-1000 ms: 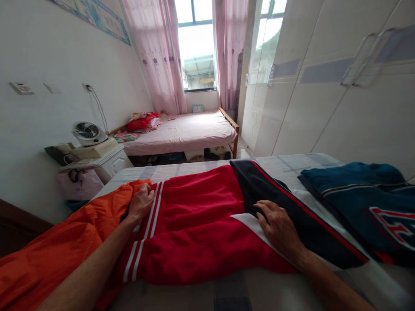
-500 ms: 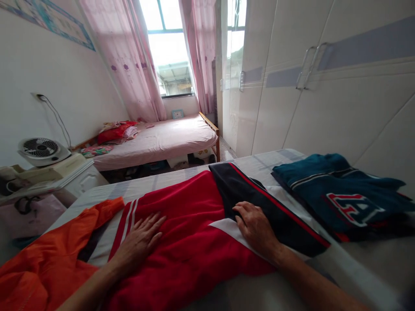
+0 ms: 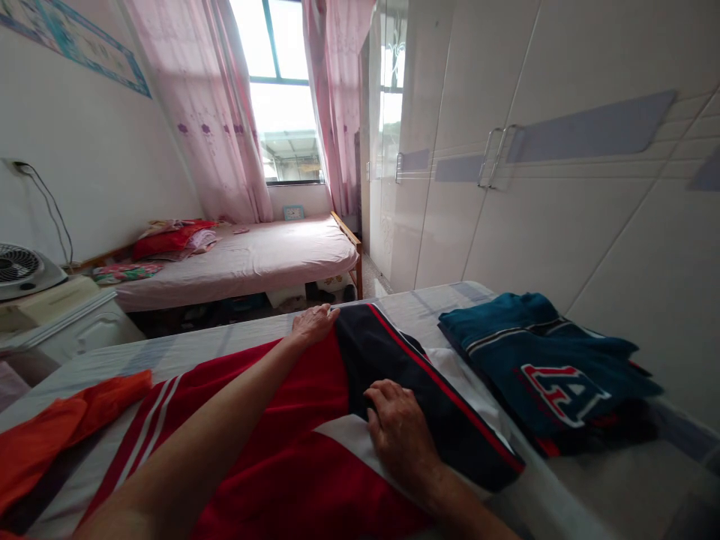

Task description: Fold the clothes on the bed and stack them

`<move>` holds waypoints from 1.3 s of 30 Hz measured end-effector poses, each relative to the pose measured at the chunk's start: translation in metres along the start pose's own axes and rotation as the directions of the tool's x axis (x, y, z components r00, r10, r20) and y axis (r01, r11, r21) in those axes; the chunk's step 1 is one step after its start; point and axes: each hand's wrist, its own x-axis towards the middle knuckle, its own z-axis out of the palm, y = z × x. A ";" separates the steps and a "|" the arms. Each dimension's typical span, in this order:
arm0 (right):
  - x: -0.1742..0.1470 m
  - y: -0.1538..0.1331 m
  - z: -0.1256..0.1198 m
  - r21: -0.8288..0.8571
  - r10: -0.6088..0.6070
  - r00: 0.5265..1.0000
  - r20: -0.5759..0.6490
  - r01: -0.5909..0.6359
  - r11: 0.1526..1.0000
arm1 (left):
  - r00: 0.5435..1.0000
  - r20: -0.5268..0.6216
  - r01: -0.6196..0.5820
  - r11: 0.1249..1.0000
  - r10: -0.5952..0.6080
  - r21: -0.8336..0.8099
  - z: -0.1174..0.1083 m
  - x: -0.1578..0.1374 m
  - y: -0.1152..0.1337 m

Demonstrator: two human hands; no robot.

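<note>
A red, navy and white sports top (image 3: 281, 420) lies spread over the bed in front of me. My left hand (image 3: 316, 322) reaches across to its far edge, where the red meets the navy, with the fingers closed on the cloth there. My right hand (image 3: 402, 435) rests on the navy and white part, its fingers slightly bent and apart, gripping nothing. To the right lies a folded teal garment (image 3: 523, 337) with a large letter patch. At the left, orange clothing (image 3: 73, 427) lies partly out of view.
The clothes lie on a bed with a pale checked sheet (image 3: 196, 345). Beyond it stands a second bed with a pink sheet (image 3: 270, 251), below a curtained window. A white wardrobe (image 3: 562, 225) lines the right. A fan (image 3: 28, 270) sits on a cabinet at the left.
My left hand has moved from lying flat on the red cloth to the top's far edge. My right hand stays on the navy and white part. The view has turned to the right.
</note>
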 end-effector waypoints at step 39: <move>-0.016 -0.004 -0.028 -0.236 -0.214 0.955 0.205 0.260 0.936 | 0.951 0.016 -0.308 0.950 0.308 0.053 -0.034 -0.219 -0.025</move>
